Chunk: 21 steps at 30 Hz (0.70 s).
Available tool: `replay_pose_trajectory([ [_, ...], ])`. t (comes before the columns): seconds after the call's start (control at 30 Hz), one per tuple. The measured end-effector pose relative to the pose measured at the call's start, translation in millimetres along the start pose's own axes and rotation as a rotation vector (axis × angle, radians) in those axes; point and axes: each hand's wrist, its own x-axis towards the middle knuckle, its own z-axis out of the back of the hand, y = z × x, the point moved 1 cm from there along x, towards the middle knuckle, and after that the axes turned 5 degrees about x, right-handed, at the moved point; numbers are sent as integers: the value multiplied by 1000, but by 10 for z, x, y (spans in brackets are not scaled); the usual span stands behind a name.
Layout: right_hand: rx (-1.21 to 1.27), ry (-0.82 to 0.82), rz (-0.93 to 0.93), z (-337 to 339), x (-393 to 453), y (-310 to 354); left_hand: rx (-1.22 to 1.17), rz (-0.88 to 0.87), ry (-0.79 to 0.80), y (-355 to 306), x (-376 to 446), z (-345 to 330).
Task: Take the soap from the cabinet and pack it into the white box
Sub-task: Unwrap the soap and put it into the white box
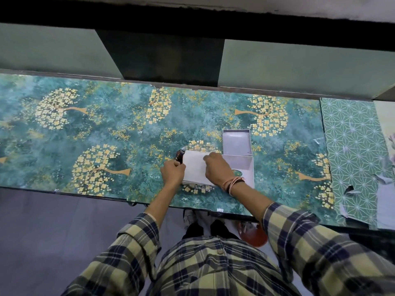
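Note:
A white box [195, 170] lies on the green flowered tabletop [106, 129], near its front edge. A dark patterned soap packet [180, 157] sticks out at the box's far left corner. My left hand [172, 172] pinches at the box's left edge, right where the soap packet shows. My right hand [218, 168] grips the box's far right edge from above. Just right of the hands sits a white box part with an oval cut-out [245, 167]. Behind that part lies an open, empty white tray [236, 142].
The cabinet at the back has a dark open compartment [162, 58] between pale green doors [299, 67]. A sheet with a geometric green pattern [352, 146] covers the table's right end. A red-orange round object [255, 235] sits below the table's front edge by my feet.

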Motion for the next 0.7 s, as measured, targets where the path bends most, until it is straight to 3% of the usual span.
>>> replay_pose_trajectory([
  [0.27,662,-13,-509,-46,24,129,109,-44,90,-1,37,7],
  [0.43,803,-23,-605,-82,107,143,135,-38,135,-21,72,24],
  [0.7,782,-9,-614,-127,126,90,122,31,224,-25,193,12],
])
